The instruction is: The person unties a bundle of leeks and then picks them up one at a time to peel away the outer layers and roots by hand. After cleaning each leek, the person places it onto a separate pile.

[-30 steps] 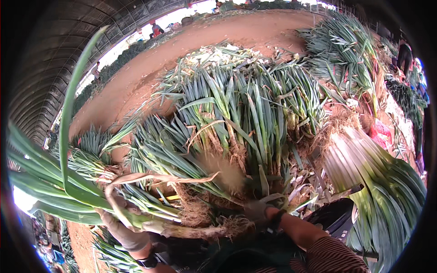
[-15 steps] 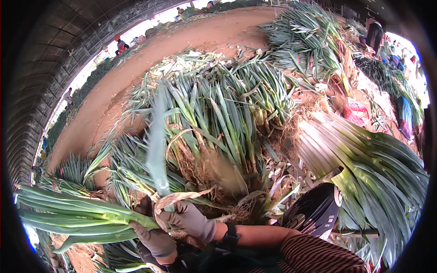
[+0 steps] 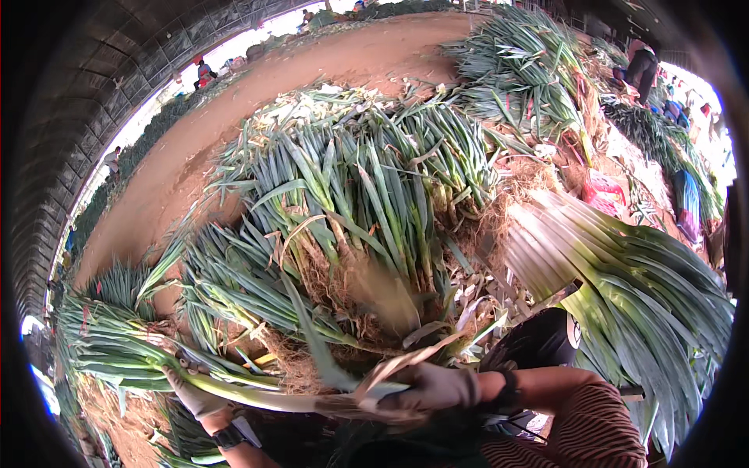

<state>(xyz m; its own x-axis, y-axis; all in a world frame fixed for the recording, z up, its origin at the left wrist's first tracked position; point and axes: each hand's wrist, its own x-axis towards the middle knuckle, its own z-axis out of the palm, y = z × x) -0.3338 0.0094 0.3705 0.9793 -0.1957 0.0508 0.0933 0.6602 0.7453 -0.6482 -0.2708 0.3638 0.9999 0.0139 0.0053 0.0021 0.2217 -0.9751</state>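
Note:
My left hand (image 3: 195,394), in a grey work glove, is closed around a leek (image 3: 269,398) where its green leaves meet the pale shaft. The leaves fan out to the left, and the shaft runs toward my right. My gloved right hand (image 3: 433,388) is closed on a strip of dry outer leaf (image 3: 402,364) at the shaft's root end, slightly blurred. A loose green leaf hangs beside that strip. Beyond my hands lies a heap of untrimmed leeks (image 3: 351,203) with brown roots. On the right, cleaned leeks (image 3: 624,273) lie with their white shafts side by side.
A dark slanted blade-like piece (image 3: 558,296) juts up beside my right knee. Leaf scraps (image 3: 320,105) lie behind the heap, and another leek pile (image 3: 523,70) is farther back. A red plastic bag (image 3: 605,193) lies at right. A person (image 3: 642,66) bends over at far right.
My right hand has moved right, drawing the dry strip and a green leaf along the shaft. My left hand has shifted left, and the leek's pale shaft now shows between my hands.

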